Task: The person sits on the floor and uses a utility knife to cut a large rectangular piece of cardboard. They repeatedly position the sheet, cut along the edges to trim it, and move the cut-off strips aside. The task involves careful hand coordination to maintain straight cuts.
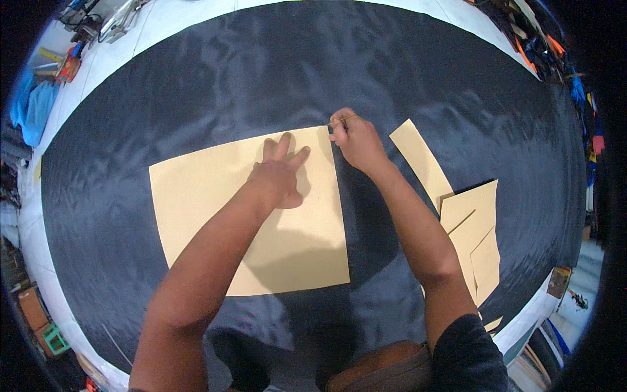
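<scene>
A large tan sheet of card point(202, 202) lies flat on black cloth point(274, 59). My left hand point(279, 173) rests on its upper right part, fingers spread and pressing down. At the sheet's far right corner is my right hand point(354, 137), its fingers pinched round a thin, tan, stick-like thing point(343, 120). One end of that thin thing meets the corner or lies just beside it; its exact kind is too small to make out. My left forearm hides part of the sheet's lower left.
To the right lie a narrow tan strip point(421, 157) and several overlapping tan card pieces point(486, 215), partly behind my right arm. A pale floor surrounds the cloth. Blue plastic point(36, 108) sits at the far left, a green plastic item point(55, 338) lower left, and assorted clutter at the upper right.
</scene>
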The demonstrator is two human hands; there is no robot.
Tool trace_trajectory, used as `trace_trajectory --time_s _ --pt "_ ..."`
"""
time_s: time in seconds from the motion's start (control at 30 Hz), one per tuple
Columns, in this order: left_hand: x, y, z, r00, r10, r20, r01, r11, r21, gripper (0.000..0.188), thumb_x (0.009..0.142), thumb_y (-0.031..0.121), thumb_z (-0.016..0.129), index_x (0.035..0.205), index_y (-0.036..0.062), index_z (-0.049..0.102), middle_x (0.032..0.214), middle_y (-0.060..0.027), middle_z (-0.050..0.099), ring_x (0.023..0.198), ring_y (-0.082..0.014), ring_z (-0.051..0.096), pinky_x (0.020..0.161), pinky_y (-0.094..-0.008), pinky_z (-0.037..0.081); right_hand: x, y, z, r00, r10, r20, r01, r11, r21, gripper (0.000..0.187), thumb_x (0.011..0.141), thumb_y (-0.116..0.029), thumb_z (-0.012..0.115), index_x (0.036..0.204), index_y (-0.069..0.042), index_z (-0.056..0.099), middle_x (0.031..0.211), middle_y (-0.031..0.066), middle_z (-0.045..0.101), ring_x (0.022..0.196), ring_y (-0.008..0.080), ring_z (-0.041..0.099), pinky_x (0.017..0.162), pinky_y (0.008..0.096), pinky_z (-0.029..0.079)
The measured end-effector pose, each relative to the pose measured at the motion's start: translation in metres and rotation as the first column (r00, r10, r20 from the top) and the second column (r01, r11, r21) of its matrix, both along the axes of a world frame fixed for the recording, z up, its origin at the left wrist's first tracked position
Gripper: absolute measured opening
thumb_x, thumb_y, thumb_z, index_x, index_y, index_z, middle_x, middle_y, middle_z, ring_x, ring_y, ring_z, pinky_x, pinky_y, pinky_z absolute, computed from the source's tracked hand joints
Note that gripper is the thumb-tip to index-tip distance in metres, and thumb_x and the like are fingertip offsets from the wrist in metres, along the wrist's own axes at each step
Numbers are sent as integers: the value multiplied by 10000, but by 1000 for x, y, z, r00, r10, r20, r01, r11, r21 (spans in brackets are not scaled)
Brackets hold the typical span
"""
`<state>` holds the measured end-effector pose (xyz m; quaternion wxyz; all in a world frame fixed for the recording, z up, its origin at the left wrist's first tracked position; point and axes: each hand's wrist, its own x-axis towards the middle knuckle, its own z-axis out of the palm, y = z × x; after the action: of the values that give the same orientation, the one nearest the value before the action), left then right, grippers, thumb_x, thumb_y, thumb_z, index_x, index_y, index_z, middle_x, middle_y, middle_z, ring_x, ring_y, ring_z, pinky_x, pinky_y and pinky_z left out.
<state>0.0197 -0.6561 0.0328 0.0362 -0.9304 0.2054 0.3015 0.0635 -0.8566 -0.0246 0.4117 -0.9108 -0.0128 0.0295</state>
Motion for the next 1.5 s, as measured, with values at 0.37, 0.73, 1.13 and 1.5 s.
trace_trajectory --time_s 0.37,0.73,1.13,1.5 --pt "13 -19 -8 992 114 47 -112 992 -58 1011 793 595 786 1614 383 234 1520 -108 343 1431 -418 353 930 -547 616 -4 1 -1 997 29 72 -27 999 -31 222 1002 -172 527 1105 -16 646 1064 241 707 1016 445 675 881 513 537" --pt "24 -33 1 995 101 -9 -100 987 123 1046 788 625 778 1625 392 196 1518 -143 364 1378 -431 438 1014 -535 548 -55 1 22 941 339 15 -302 855 -421 201 937 -127 551 1110 -31 587 1115 199 681 977 390 693 834 512 565" --pt "18 -40 -19 1000 -19 24 19 1000 13 1058 870 428 784 1634 81 139 1658 -162 226 1508 -389 290 1160 -451 439 -61 -8 12 920 392 33 -336 828 -448 168 951 -130 518 1087 -48 574 1023 146 656 967 367 691 808 497 564" --pt "12 -43 -6 996 -93 -8 93 994 53 1431 605 563 928 1649 111 61 1693 -193 131 1541 -437 200 1148 -465 458 -82 -16 11 897 404 176 -319 871 -374 189 897 -123 576 1074 -57 575 998 140 634 953 349 665 789 471 554"
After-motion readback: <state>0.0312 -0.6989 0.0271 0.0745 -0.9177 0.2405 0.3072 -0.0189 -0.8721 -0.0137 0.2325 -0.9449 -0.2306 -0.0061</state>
